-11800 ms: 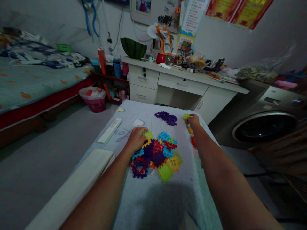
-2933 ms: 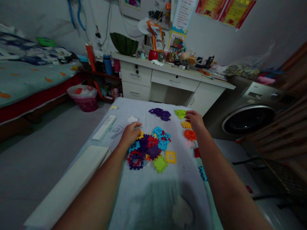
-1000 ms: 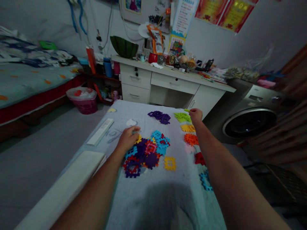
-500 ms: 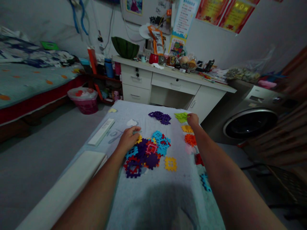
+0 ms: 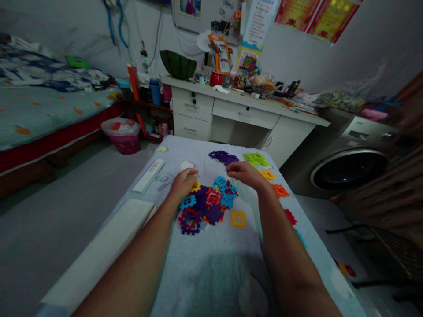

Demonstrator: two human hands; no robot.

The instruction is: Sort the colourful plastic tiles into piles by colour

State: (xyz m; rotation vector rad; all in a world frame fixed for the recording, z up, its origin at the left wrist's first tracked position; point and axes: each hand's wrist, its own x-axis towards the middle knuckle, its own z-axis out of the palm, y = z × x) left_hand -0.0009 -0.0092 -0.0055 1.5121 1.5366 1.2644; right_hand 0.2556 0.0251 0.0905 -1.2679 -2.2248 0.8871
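A heap of mixed coloured plastic puzzle tiles [image 5: 208, 203] lies in the middle of a table under a pale towel [image 5: 211, 268]. My left hand [image 5: 183, 184] rests on the heap's left edge, fingers curled down onto the tiles. Just above the blue tiles at the heap's far side hovers my right hand [image 5: 243, 173], fingers loosely spread and holding nothing. Along the right edge lie sorted piles: green tiles [image 5: 256, 159], yellow tiles [image 5: 267, 174], orange tiles [image 5: 280, 190], red tiles [image 5: 290, 216]. A purple pile [image 5: 223, 156] sits at the far end. One yellow tile [image 5: 238, 218] lies apart.
A white flat box [image 5: 148, 176] and a long white board [image 5: 99, 253] lie along the table's left side. Beyond stand a cluttered white desk [image 5: 244, 110], a washing machine [image 5: 350, 163] at right, a bed [image 5: 39, 114] at left and a pink bin [image 5: 122, 135].
My right hand has left the green pile at the far right and swung left over the heap's blue tiles. The left hand has stayed on the heap. The view shifted slightly.
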